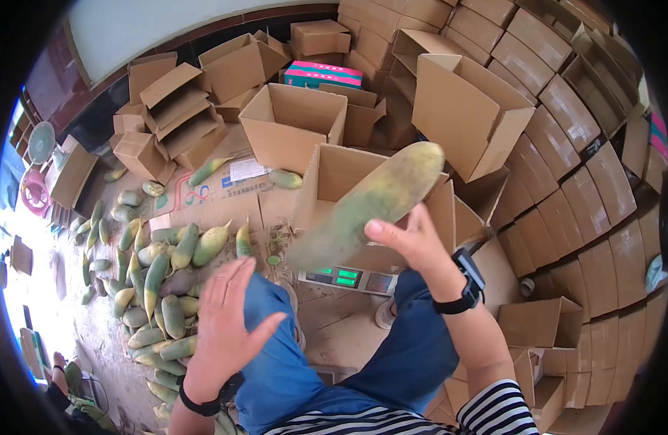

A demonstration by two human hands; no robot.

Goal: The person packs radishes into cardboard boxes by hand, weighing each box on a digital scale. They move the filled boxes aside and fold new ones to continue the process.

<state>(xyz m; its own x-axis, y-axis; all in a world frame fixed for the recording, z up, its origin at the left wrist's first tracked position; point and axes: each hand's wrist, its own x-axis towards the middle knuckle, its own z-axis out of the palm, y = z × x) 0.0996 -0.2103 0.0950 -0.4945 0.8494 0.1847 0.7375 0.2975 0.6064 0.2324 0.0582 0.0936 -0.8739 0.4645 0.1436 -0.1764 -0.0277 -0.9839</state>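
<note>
A large green radish (381,192), pale yellow at its upper end, is held up in my right hand (410,239). My thumb lies across its near side, and the other fingers are mostly hidden behind it. The radish is slanted in front of an open cardboard box (309,192) that stands on a scale with lit green digits (341,277). My left hand (229,322) is open above my left thigh, fingers stretched and thumb apart, holding nothing. Left of it, a pile of green radishes (156,279) lies on the floor.
Another open box (294,119) stands behind the scale. A tall open box (468,109) is at the right, before stacked cartons (566,116). Nested boxes (178,109) and a pink-and-teal box (323,75) sit at the back. Another person's hand (59,360) shows at lower left.
</note>
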